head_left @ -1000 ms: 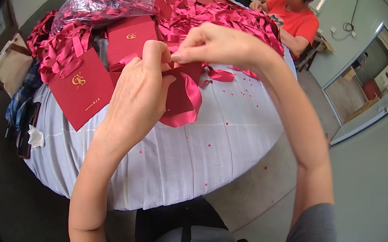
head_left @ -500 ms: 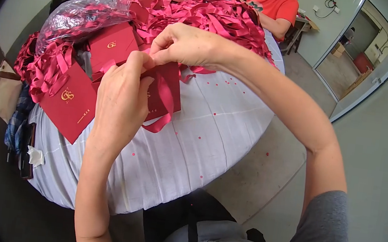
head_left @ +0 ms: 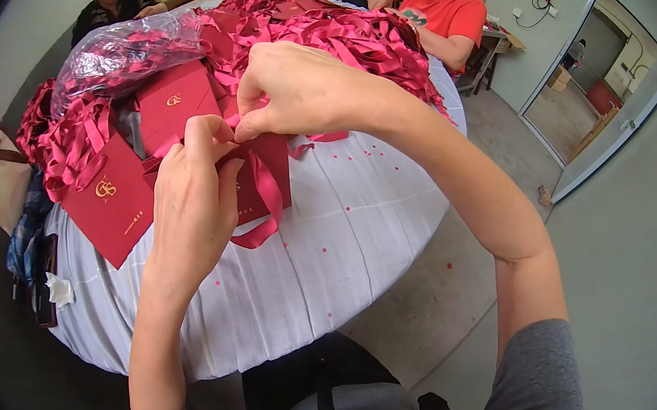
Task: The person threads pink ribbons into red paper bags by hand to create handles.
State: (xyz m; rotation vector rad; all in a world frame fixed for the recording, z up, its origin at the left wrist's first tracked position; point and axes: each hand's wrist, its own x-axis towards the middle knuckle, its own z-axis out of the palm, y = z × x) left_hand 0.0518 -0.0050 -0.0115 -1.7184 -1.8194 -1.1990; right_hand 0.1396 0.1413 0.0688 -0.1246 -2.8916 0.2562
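Over the near part of the table, both my hands meet at the top of a small red paper bag (head_left: 280, 165). My left hand (head_left: 191, 208) is closed at the bag's upper edge, thumb and fingers pinched together. Arched above it, my right hand (head_left: 302, 90) pinches thumb to forefinger on a red ribbon at the same edge; the exact grip is hidden by the fingers. A loop of ribbon (head_left: 267, 201) hangs down the bag's front. To the left lie another red bag (head_left: 117, 206) and, further back, a red bag (head_left: 172, 97), both with gold print.
A heap of red ribbons (head_left: 350, 38) covers the far table, beside a clear plastic bag (head_left: 128, 54) of ribbons. The white tablecloth (head_left: 340, 240) carries small red dots. Two people (head_left: 437, 12) (head_left: 110, 2) sit across. A phone (head_left: 46, 280) lies at the left edge.
The whole view has shifted slightly, the table now lower in it. Both hands stay at the bag's top edge, the right one's knuckles a little higher over the left.
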